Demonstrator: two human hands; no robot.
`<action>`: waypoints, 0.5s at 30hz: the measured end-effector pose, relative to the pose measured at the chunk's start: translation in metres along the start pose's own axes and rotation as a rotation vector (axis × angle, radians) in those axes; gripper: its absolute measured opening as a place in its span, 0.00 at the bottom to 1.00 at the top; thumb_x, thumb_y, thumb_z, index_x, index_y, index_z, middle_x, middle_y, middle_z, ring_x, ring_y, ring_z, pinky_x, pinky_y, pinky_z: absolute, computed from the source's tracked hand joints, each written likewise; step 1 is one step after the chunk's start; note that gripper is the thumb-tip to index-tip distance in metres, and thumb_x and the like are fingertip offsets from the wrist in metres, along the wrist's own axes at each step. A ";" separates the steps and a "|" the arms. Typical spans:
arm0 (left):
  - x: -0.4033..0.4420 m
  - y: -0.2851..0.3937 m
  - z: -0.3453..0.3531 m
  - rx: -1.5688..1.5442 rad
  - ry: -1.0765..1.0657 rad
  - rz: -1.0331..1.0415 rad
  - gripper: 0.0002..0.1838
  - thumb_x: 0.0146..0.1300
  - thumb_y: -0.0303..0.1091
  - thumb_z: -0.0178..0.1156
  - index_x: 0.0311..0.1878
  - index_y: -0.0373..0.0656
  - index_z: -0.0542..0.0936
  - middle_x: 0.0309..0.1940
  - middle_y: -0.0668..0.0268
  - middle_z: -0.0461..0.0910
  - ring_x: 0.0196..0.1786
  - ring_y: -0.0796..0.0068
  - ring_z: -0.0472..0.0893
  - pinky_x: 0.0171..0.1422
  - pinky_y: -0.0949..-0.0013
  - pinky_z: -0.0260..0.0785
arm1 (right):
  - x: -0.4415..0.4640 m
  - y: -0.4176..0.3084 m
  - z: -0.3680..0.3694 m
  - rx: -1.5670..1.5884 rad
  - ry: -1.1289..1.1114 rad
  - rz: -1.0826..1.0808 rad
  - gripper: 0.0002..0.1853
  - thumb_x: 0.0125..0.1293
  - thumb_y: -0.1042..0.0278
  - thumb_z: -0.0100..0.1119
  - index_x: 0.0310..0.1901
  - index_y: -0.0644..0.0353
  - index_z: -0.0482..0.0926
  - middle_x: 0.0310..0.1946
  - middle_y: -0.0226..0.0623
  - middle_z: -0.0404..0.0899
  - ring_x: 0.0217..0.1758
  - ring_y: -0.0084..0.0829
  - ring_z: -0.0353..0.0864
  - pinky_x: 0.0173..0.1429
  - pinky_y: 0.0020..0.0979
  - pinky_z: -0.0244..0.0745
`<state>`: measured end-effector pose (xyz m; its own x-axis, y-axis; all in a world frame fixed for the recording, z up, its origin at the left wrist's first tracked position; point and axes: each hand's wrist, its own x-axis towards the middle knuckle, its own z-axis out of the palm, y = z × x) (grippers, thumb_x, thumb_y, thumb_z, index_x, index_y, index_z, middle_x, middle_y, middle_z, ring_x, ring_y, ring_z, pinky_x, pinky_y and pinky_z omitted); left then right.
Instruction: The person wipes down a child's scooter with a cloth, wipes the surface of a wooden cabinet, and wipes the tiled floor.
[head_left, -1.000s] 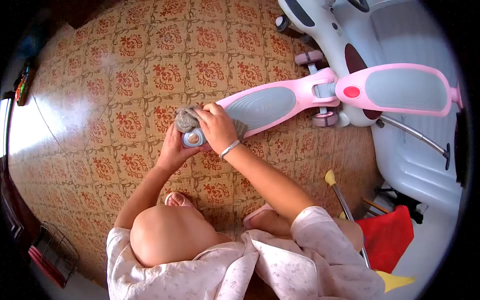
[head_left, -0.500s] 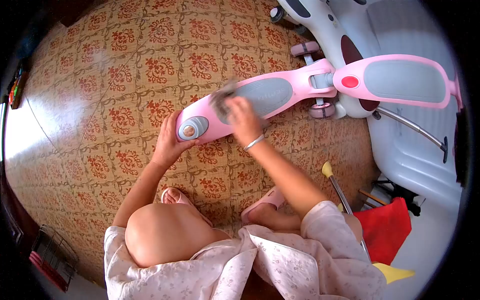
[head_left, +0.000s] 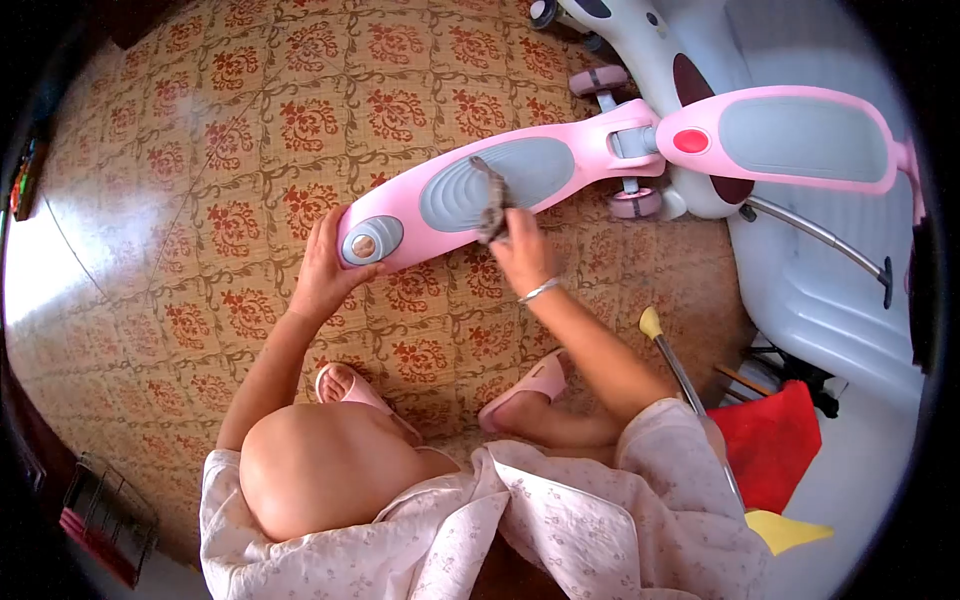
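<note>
A pink child's scooter with a grey ridged deck pad lies across the upper middle of the view. Round its near left end, beside the grey oval with a round badge, my left hand is wrapped. My right hand pinches a crumpled grey-brown rag over the lower edge of the deck pad. Part of the rag hangs up across the pad; whether all of it touches the surface I cannot tell. The hinge and two small pink wheels sit further right, joined to a second pink section with a grey pad and red button.
A white ride-on toy and a pale grey inflated piece stand behind the scooter at right. Near my right knee are a metal pole with a yellow tip and a red cloth. A wire basket is at lower left.
My right hand has moved right and slightly down along the deck, with the rag trailing from it. My left hand keeps its hold; the scooter appears shifted slightly up and left in view.
</note>
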<state>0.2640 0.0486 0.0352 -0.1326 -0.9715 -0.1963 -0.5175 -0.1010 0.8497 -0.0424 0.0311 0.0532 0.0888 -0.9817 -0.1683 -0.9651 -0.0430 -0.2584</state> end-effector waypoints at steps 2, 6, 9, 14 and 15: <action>0.000 0.000 0.002 -0.014 -0.003 0.003 0.53 0.42 0.42 0.78 0.69 0.39 0.59 0.63 0.49 0.65 0.66 0.50 0.67 0.70 0.56 0.63 | -0.008 -0.030 0.027 0.158 -0.029 -0.128 0.17 0.56 0.68 0.62 0.45 0.58 0.67 0.39 0.44 0.76 0.28 0.44 0.79 0.27 0.41 0.76; 0.000 -0.005 -0.001 -0.003 -0.014 -0.005 0.53 0.42 0.41 0.79 0.70 0.39 0.59 0.64 0.49 0.64 0.67 0.50 0.66 0.71 0.56 0.61 | -0.030 -0.103 0.040 0.308 -0.060 -0.261 0.23 0.53 0.70 0.63 0.47 0.57 0.63 0.42 0.47 0.73 0.32 0.46 0.79 0.32 0.42 0.78; -0.004 -0.010 -0.007 -0.021 -0.042 -0.004 0.53 0.42 0.39 0.78 0.70 0.40 0.58 0.64 0.50 0.63 0.68 0.51 0.65 0.72 0.56 0.61 | -0.019 -0.085 0.025 0.175 -0.236 -0.279 0.17 0.54 0.72 0.62 0.44 0.56 0.67 0.42 0.43 0.74 0.33 0.43 0.80 0.33 0.41 0.78; -0.007 -0.012 -0.012 -0.229 -0.094 0.010 0.52 0.41 0.34 0.78 0.71 0.44 0.58 0.65 0.53 0.61 0.69 0.54 0.64 0.74 0.57 0.59 | -0.001 -0.068 0.004 0.292 -0.008 -0.058 0.13 0.56 0.69 0.61 0.43 0.57 0.72 0.42 0.43 0.76 0.37 0.44 0.80 0.37 0.41 0.77; -0.006 -0.009 -0.013 -0.211 -0.112 0.002 0.53 0.41 0.31 0.77 0.71 0.45 0.57 0.65 0.54 0.60 0.69 0.54 0.64 0.74 0.58 0.59 | -0.002 -0.076 0.002 0.251 -0.051 0.021 0.13 0.56 0.68 0.62 0.43 0.59 0.74 0.42 0.44 0.77 0.40 0.44 0.80 0.42 0.42 0.77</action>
<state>0.2807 0.0526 0.0349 -0.2327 -0.9432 -0.2372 -0.3307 -0.1527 0.9313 0.0314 0.0364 0.0711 0.0876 -0.9710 -0.2224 -0.8761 0.0312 -0.4810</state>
